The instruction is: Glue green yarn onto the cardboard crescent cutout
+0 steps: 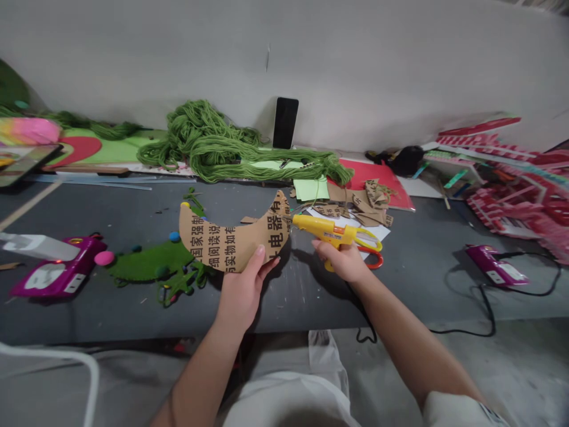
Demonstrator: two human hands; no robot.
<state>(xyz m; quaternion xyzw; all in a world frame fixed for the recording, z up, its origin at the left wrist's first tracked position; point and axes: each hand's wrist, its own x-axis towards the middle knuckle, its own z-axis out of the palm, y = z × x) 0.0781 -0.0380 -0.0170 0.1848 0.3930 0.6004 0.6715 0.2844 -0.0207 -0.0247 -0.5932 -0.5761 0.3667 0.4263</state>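
My left hand (pixel 249 284) grips a crescent-shaped piece of printed cardboard (pixel 235 240) by its lower edge, above the dark table. A yellow glue gun (pixel 317 225) is in my right hand (pixel 344 258), its nozzle pointing left at the cardboard's right-hand tip. Whether the nozzle touches the cardboard I cannot tell. Beneath and beyond the glue gun lie scissors (pixel 377 260) with red and yellow handles, partly hidden by it. To the left of the cardboard rests a green felt piece (pixel 146 264) with small coloured pompoms around it.
Green yarn (pixel 208 142) is heaped along the wall beside an upright phone (pixel 285 123). Cardboard scraps (pixel 355 207) lie on paper at the right. Purple power strips (pixel 495 265) sit at both sides, with a black cord (pixel 486 308) trailing over the table's front edge. Pink-and-red material (pixel 524 196) is piled far right.
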